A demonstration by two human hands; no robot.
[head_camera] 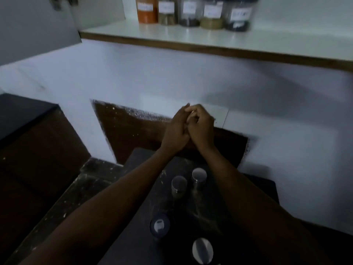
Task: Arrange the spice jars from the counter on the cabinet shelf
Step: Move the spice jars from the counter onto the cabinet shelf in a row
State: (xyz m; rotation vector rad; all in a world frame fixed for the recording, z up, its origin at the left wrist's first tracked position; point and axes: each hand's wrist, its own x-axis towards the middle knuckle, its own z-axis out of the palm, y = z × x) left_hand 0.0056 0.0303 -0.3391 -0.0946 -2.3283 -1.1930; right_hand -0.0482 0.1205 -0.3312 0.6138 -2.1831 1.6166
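Several labelled spice jars stand in a row on the white cabinet shelf (191,41), from an orange-filled jar (147,10) at the left to a dark-filled jar (239,15) at the right. Below, on the dark counter (137,188), stand two jars with metal lids (179,185) (199,177), a dark-lidded jar (159,225) and another metal-lidded jar (202,250) nearest me. My left hand (175,132) and my right hand (201,129) are clasped together in front of the wall, above the counter jars, holding no jar.
The shelf has a brown front edge (210,50) and bare white surface to the right of the jars. An open cabinet door (38,25) hangs at the upper left. A brown panel (133,131) is set in the white wall behind my hands.
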